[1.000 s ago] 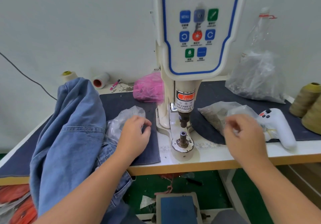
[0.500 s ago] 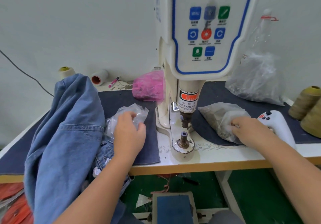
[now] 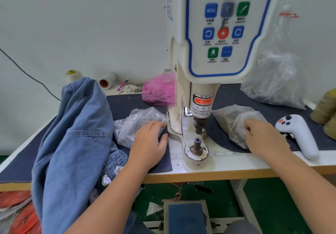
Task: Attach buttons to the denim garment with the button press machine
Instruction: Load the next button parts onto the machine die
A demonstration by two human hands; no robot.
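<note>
Now left hand (image 3: pixel 147 143) rests loose-fingered on clear bag (image 3: pixel 135 124); right hand (image 3: pixel 264 136) pinches button bag (image 3: pixel 230 120).

My left hand (image 3: pixel 147 144) palm-down, fingers loosely spread and reaching forward, my right hand (image 3: pixel 264 139) palm-down, fingers curled under out of sight, both bare forearms stretched forward from the near edge
</note>
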